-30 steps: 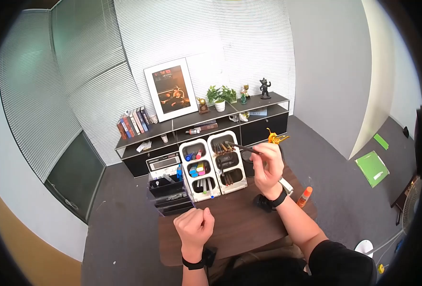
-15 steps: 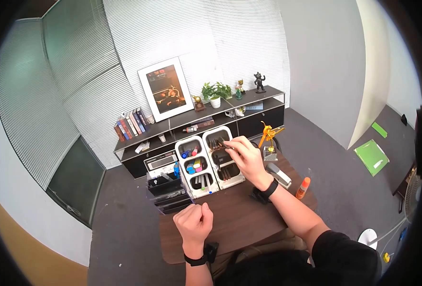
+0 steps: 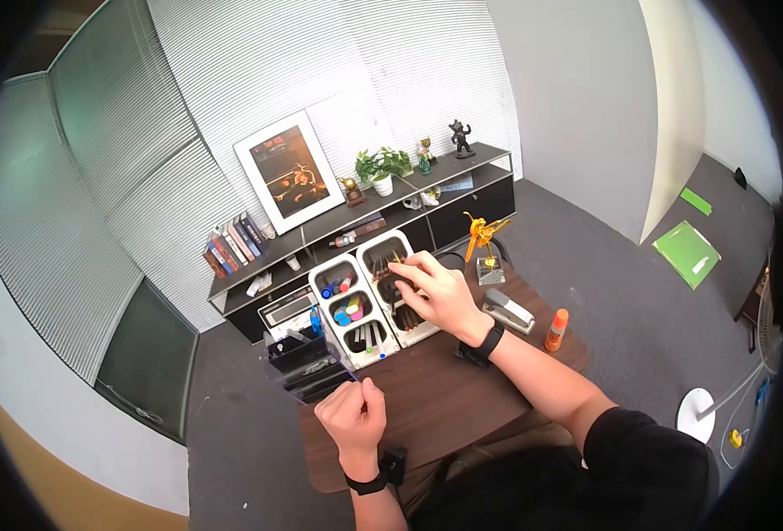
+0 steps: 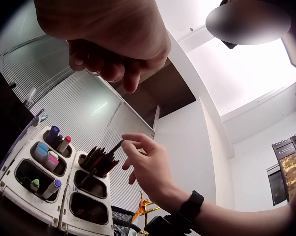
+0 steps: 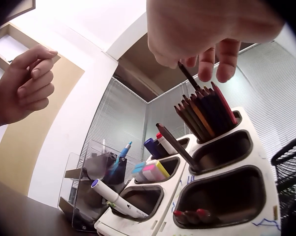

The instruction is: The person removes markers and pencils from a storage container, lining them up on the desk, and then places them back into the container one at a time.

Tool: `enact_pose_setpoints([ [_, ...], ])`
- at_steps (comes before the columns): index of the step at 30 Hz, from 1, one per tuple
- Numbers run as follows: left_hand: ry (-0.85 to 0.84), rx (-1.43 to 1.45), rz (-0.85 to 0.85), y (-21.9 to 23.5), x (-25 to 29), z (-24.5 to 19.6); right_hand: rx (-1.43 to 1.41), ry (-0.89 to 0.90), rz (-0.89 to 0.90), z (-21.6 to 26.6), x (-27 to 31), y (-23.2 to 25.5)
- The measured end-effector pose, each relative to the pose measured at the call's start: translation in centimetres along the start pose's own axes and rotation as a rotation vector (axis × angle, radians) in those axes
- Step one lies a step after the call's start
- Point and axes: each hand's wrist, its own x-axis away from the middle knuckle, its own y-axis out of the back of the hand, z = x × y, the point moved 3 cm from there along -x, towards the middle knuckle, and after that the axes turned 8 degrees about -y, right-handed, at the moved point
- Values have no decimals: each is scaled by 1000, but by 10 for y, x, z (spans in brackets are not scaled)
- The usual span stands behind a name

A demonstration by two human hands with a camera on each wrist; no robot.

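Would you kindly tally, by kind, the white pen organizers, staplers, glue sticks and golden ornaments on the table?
White pen organizers: 2
Stapler: 1
Glue stick: 1
Golden ornament: 1
Total: 5

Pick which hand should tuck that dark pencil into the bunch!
Probably the right hand: its fingertips are at the dark pencil, just above the pencil bunch. The left hand is curled, farther from the bunch.

"BEST" on pale blue item (image 3: 456, 185) in cabinet (image 3: 473, 217); poster (image 3: 289, 173) heading, white marker (image 5: 119, 200) lettering too small to read.
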Motion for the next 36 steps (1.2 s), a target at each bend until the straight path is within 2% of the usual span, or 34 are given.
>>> enact_pose_setpoints([
  [2, -20, 30, -84, -2, -1, 0, 23, -26, 41, -1, 0, 0],
  [7, -20, 22, -80, -2, 0, 1, 59, -108, 112, -3, -1, -2],
  [9, -19, 21, -82, -2, 0, 1, 78, -31, 34, -1, -2, 1],
  [19, -20, 30, -75, -2, -1, 1, 21, 17, -5, -5, 3, 5],
  [21, -23, 31, -75, -2, -1, 1, -63, -8, 230, -3, 4, 1],
  [22, -24, 28, -74, -2, -1, 1, -64, -8, 230, -2, 6, -1],
  [24, -26, 25, -67, -2, -1, 0, -97, 37, 311, 2, 10, -10],
  [25, -18, 23, -66, -2, -1, -1, -63, 3, 384, 4, 10, -10],
  [30, 12, 35, -74, -1, -2, -3, -1, 22, 458, -3, 18, -19],
  [36, -7, 11, -70, 1, -2, 1, 8, 102, 400, -1, 16, -20],
])
